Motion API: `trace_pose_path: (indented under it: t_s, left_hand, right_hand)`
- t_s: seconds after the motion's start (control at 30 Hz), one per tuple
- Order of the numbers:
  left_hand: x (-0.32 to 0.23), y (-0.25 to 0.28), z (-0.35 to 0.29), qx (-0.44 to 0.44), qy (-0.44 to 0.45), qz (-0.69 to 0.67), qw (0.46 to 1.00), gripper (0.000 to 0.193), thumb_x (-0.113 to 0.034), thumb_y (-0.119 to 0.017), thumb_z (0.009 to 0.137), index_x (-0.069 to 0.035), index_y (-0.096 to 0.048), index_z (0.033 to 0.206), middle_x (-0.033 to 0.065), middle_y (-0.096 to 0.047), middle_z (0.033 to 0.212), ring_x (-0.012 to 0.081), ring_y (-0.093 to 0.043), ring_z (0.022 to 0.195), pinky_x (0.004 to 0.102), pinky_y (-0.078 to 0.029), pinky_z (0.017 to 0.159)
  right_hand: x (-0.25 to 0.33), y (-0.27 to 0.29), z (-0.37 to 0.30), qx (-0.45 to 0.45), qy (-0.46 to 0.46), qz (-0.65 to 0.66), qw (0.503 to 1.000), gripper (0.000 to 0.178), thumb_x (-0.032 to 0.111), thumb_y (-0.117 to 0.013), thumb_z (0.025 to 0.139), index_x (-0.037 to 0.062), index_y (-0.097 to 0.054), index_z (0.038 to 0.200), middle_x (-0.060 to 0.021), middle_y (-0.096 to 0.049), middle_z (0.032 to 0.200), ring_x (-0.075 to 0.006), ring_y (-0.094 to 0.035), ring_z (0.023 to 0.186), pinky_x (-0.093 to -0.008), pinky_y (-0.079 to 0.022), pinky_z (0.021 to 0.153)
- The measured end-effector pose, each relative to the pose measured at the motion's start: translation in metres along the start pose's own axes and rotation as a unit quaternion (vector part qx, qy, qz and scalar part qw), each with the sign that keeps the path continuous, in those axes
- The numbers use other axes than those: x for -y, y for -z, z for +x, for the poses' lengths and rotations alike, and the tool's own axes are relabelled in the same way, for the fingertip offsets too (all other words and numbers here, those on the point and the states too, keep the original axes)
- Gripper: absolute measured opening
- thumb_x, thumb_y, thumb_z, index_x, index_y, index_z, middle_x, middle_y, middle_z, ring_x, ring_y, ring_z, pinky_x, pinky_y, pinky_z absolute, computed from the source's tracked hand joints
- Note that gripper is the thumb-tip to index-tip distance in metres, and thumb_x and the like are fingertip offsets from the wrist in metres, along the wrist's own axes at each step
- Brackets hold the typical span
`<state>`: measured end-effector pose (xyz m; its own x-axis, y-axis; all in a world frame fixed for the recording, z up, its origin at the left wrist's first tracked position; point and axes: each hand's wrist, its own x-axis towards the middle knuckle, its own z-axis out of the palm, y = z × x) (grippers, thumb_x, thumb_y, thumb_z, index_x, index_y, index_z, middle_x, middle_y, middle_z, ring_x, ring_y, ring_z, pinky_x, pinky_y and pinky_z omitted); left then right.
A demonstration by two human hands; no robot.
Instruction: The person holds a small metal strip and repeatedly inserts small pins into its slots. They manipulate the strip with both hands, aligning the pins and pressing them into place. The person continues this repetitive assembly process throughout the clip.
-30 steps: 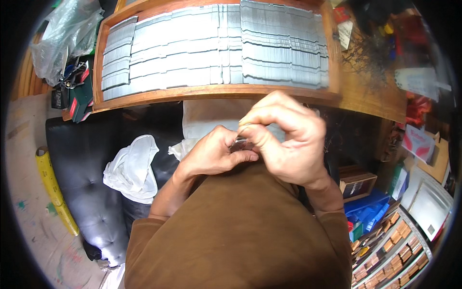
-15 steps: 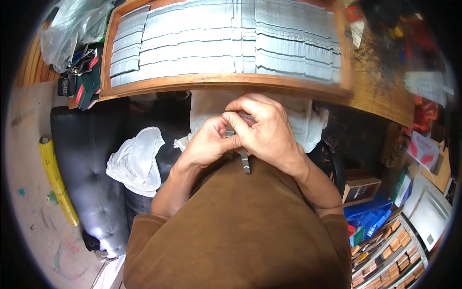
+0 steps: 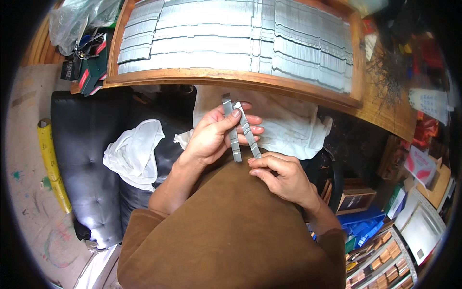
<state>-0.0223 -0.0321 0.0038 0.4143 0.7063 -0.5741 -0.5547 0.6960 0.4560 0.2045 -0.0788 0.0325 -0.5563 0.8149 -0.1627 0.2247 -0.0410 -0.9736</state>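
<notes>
My left hand holds two narrow grey metal strips with stepped edges, thumb on top and fingers spread behind. One strip stands nearly upright, while the other strip slants down to the right. My right hand pinches the lower end of the slanted strip between thumb and fingertips. Just beyond my hands, a wooden tray is filled with rows of similar grey metal strips. A white cloth hangs below the tray, behind my hands.
A black padded seat is on the left with a crumpled white cloth beside it. A yellow roll lies on the floor. At lower right stand a small wooden box, blue plastic and a rack of copper-coloured pieces.
My hands were together around a strip and have come apart. Two strips now show separately. My right hand has moved down and right to the slanted strip's lower end.
</notes>
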Motion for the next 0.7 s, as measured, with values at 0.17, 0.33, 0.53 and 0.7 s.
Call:
trace_pose_path:
  t_s: [0.17, 0.33, 0.53, 0.7]
  left_hand:
    - [0.008, 0.0, 0.004, 0.038, -0.006, -0.099, 0.994, 0.041, -0.026, -0.048, 0.111, 0.002, -0.047, 0.141, 0.0267, -0.064, 0.129, 0.04, -0.066, 0.12, 0.0566, -0.052, 0.107]
    - [0.017, -0.002, 0.008, 0.111, -0.035, -0.162, 0.98, 0.041, -0.024, -0.047, 0.111, 0.0, -0.046, 0.143, 0.0258, -0.064, 0.132, 0.0416, -0.064, 0.123, 0.0599, -0.049, 0.11]
    - [0.017, -0.018, 0.011, 0.14, -0.009, -0.157, 0.978, 0.045, -0.023, -0.047, 0.111, 0.001, -0.041, 0.149, 0.0245, -0.063, 0.135, 0.0421, -0.065, 0.122, 0.0578, -0.05, 0.109]
    - [-0.013, -0.033, 0.015, 0.096, 0.083, 0.222, 0.967, 0.044, -0.029, -0.056, 0.108, 0.005, -0.056, 0.137, 0.0189, -0.074, 0.117, 0.0262, -0.075, 0.102, 0.0338, -0.062, 0.083]
  right_hand:
    - [-0.009, -0.008, 0.005, -0.068, 0.004, 0.028, 0.997, 0.014, -0.005, -0.075, 0.089, -0.0049, -0.075, 0.103, -0.0166, -0.078, 0.098, -0.023, -0.078, 0.084, -0.0308, -0.062, 0.075]
    - [-0.014, -0.011, 0.009, -0.06, 0.046, 0.028, 0.997, 0.019, 0.003, -0.078, 0.088, -0.0007, -0.075, 0.107, -0.0126, -0.077, 0.089, -0.0256, -0.075, 0.078, -0.0325, -0.059, 0.071]
    - [-0.025, -0.007, 0.002, -0.066, 0.141, 0.014, 0.988, 0.026, 0.0, -0.085, 0.079, 0.0004, -0.077, 0.104, -0.0123, -0.076, 0.084, -0.0231, -0.074, 0.074, -0.0304, -0.058, 0.064]
    - [-0.034, -0.02, -0.021, -0.125, 0.109, 0.093, 0.982, 0.024, -0.005, -0.082, 0.082, -0.0022, -0.077, 0.106, -0.0159, -0.079, 0.101, -0.0206, -0.078, 0.087, -0.0285, -0.063, 0.076]
